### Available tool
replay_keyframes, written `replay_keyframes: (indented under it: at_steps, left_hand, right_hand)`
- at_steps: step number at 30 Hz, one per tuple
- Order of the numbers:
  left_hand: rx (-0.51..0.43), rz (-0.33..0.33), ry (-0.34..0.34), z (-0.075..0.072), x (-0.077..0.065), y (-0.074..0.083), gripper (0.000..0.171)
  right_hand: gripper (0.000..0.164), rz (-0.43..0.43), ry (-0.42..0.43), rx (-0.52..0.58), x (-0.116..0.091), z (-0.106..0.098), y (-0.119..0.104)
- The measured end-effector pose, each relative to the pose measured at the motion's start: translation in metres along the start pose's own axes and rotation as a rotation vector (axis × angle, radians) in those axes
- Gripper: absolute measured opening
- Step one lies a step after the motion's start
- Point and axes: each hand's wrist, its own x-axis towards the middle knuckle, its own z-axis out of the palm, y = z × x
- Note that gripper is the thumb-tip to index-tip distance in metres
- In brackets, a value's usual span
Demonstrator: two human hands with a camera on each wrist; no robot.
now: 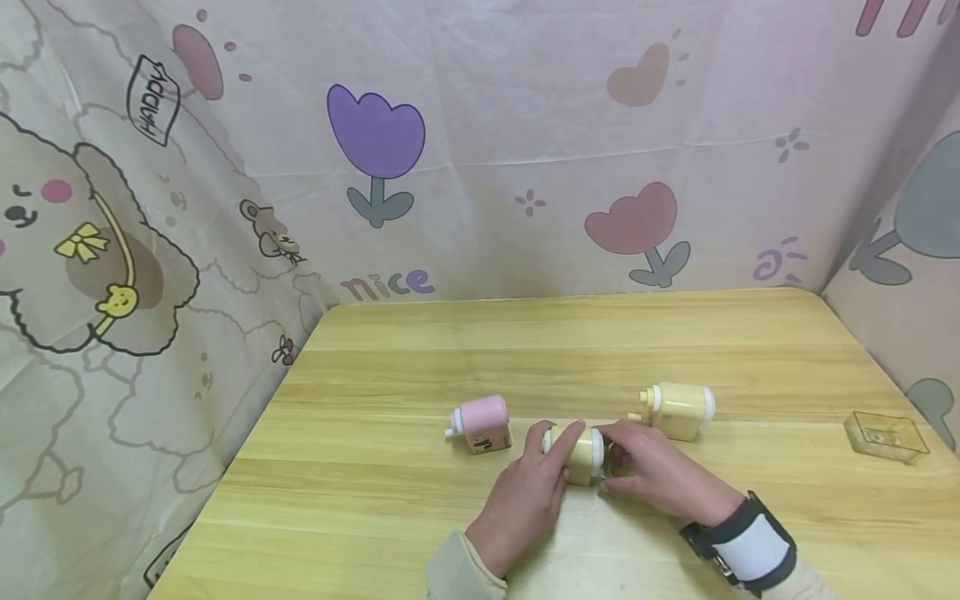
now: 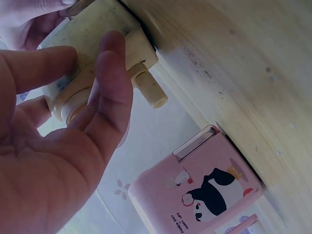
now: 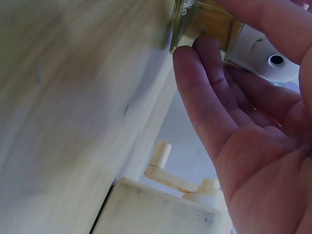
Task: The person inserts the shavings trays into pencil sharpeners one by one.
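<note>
A yellow hand-crank pencil sharpener [image 1: 581, 461] stands on the table, gripped across its top and crank end by my left hand [image 1: 525, 492]. In the left wrist view its crank handle [image 2: 152, 90] sticks out past the fingers. At the other end of the sharpener, my right hand [image 1: 660, 475] pinches a clear yellowish shavings drawer [image 3: 207, 22] by its sides. The drawer sits at the sharpener's white end face, below a round pencil hole [image 3: 276, 61]. How deep it sits inside cannot be told.
A pink pencil sharpener [image 1: 486, 425] with a panda print stands left of the hands. Behind the right hand is a second yellow sharpener [image 1: 682, 410]. Near the table's right edge lies another clear yellow drawer [image 1: 887, 438]. Printed cloth [image 1: 480, 125] hangs around the wooden table [image 1: 360, 500].
</note>
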Motion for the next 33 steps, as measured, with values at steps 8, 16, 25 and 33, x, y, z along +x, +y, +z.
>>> replay_keyframes:
  at_steps: [8, 16, 25, 33]
  left_hand:
    - [0.009, 0.012, 0.007, -0.0005, 0.0006, 0.0005, 0.06]
    - [-0.004, -0.004, -0.015, -0.0006, 0.0007, 0.0, 0.061]
    - [-0.01, -0.007, -0.029, -0.0006, 0.001, -0.0008, 0.063]
    - [-0.014, -0.015, -0.04, -0.0026, 0.0011, -0.0004, 0.064]
  right_hand:
    - [0.051, 0.017, -0.021, 0.04, 0.0012, 0.0001, -0.0006]
    - [0.06, 0.055, -0.041, 0.067, 0.0006, 0.0009, 0.0004]
    - [0.068, 0.059, -0.018, 0.045, 0.001, 0.0012, 0.0003]
    - [0.069, 0.05, -0.005, 0.017, 0.0006, 0.0016, -0.0015]
